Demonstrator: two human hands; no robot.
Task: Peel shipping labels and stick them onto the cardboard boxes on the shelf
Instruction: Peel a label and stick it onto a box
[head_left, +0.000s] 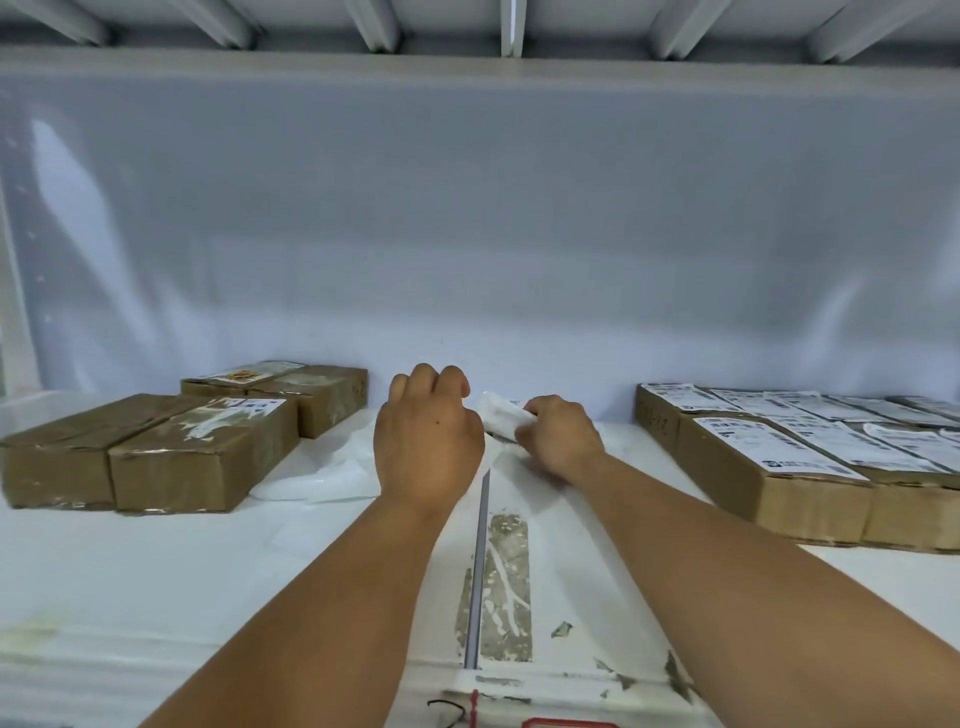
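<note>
My hands were close together over the middle of the shelf (156, 571), with the label (500, 415) stretched between them, its long axis running hand to hand. My right hand (558, 436) had its fingers curled round the label's right end. My left hand (428, 431) was curled at the other end, but its fingertips lay hidden behind the back of the hand, so I could not tell whether it pinched the label or only its backing. The left boxes (197, 457) stood well apart from my left hand, out to its left. Most of their tops looked bare to me, so I judged the label should go that way. They lay long-ways, pointing away from me, and my left hand was the nearer one. The right boxes (810, 493), out beyond my right hand, already had labels across their tops. Loose white sheets (317, 475), perhaps peeled backings, lay just beside my left hand, between it and the left boxes. They were flat, so I judged I could carry the label over them without a snag.
</note>
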